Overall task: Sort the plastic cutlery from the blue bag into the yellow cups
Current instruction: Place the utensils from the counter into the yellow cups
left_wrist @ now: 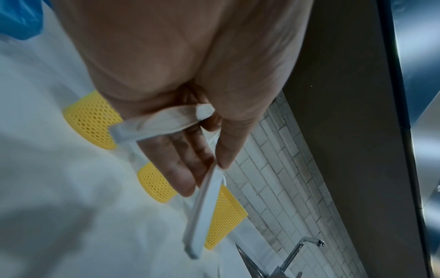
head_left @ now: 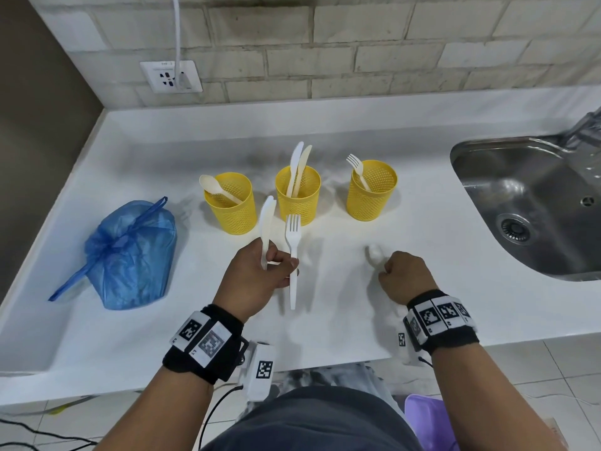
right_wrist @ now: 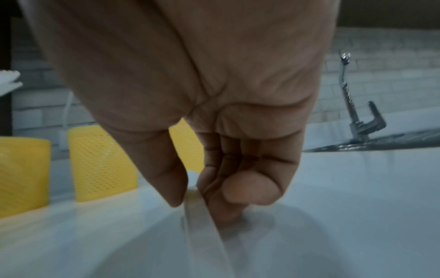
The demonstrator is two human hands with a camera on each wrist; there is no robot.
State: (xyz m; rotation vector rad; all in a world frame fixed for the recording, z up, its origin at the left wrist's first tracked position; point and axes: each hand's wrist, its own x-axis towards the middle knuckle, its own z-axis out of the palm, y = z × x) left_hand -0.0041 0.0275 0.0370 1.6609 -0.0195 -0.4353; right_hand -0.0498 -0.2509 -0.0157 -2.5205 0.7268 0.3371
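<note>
My left hand (head_left: 257, 278) grips a white knife (head_left: 267, 227) and fork (head_left: 293, 252), tips toward 12 | my right hand (head_left: 406, 276) pinches a white spoon (head_left: 374, 253) lying on the countertop (head_left: 422, 229) | three yellow cups (head_left: 297, 193) at 12, holding spoon, knives, fork | blue bag (head_left: 130, 255), tied, at 9

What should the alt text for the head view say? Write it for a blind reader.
A left hand holds a white plastic knife and white plastic fork above a white counter, before three yellow perforated cups; the right hand grips a white utensil. A tied blue plastic bag lies left.
</note>
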